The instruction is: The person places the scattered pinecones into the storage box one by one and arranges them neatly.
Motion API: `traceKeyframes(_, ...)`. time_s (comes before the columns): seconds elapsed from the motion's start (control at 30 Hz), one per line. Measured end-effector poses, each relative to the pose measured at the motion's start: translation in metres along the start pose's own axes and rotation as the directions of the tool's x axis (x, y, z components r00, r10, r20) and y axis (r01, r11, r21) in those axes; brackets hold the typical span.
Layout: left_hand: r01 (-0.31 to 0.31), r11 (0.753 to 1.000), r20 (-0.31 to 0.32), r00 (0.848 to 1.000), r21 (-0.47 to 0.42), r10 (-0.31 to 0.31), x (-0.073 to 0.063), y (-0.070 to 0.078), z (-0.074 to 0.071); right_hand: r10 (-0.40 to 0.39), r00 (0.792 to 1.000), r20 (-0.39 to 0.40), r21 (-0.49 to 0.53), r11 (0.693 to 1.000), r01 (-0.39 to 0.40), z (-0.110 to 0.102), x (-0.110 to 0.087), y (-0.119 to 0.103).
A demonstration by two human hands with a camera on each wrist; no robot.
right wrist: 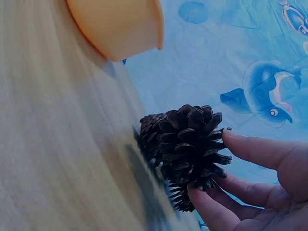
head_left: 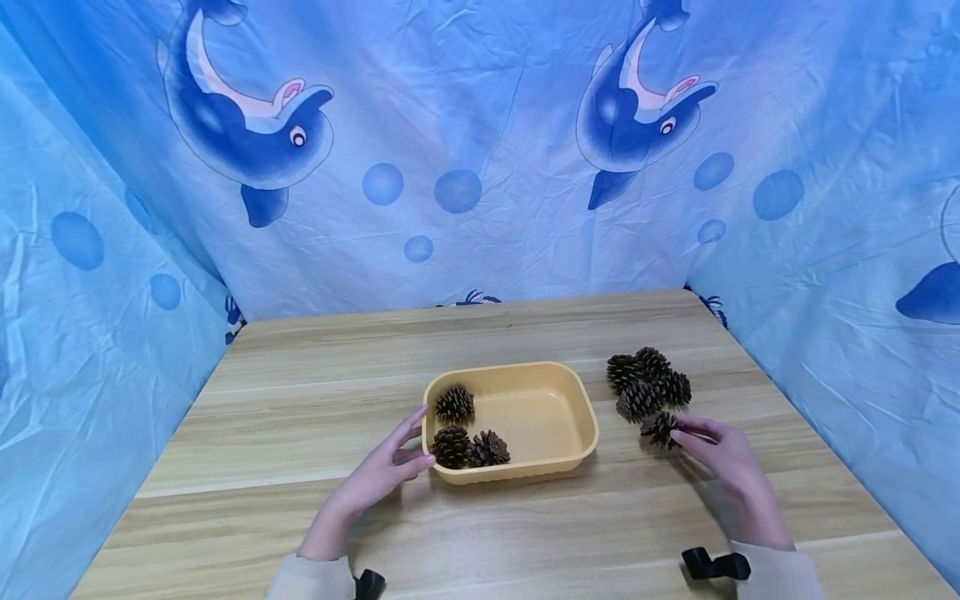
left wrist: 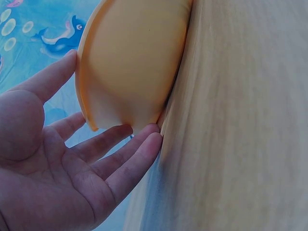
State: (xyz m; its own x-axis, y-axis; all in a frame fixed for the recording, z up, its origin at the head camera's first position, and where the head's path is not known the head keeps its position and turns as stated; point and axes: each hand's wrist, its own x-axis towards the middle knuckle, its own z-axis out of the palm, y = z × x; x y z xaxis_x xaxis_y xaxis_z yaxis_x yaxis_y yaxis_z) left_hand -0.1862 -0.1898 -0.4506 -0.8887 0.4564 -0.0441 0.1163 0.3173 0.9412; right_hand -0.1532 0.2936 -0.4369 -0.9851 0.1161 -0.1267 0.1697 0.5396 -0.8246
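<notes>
A yellow plastic tray [head_left: 536, 408] stands on the table, with three brown pine cones [head_left: 455, 403] in its left part. My left hand [head_left: 382, 475] is at the tray's left end, fingers fairly straight; in the left wrist view its thumb [left wrist: 60, 72] touches the rim. To the right of the tray, my right hand [head_left: 720, 458] pinches a pine cone [head_left: 660, 429] between thumb and fingers. The right wrist view shows this pine cone [right wrist: 190, 142] up close, partly covering others behind it. Just beyond it lies a cluster of several pine cones [head_left: 639, 400].
The wooden table [head_left: 300, 400] is bordered at the back and sides by blue cloth [head_left: 510, 242] printed with dolphins. A black strap piece [head_left: 715, 564] sits at my right wrist, and another black piece [head_left: 369, 583] at my left.
</notes>
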Motion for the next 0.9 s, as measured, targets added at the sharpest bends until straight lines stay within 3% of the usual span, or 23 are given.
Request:
traceKeyframes(0.2, -0.003, 1.0, 0.004, 1.0, -0.004, 0.003, 0.0, -0.001, 0.0, 0.029, 1.0, 0.011, 0.026, 0.999, -0.03, -0.002, -0.004, -0.008)
traceKeyframes(0.4, -0.003, 1.0, 0.004, 1.0, -0.002, 0.003, 0.001, -0.001, 0.0, 0.001, 1.0, -0.018, 0.014, 1.0, -0.001, 0.0, -0.007, -0.019)
traceKeyframes(0.7, 0.0, 1.0, 0.007, 1.0, -0.011, 0.0, 0.0, -0.001, 0.0, -0.053, 0.997, -0.062, 0.104, 0.993, 0.06, 0.006, -0.007, -0.034)
traceKeyframes(0.9, 0.001, 1.0, 0.003, 1.0, -0.013, -0.001, 0.001, -0.001, 0.0, -0.077, 0.994, -0.072, 0.11, 0.99, 0.084, 0.011, -0.006, -0.042)
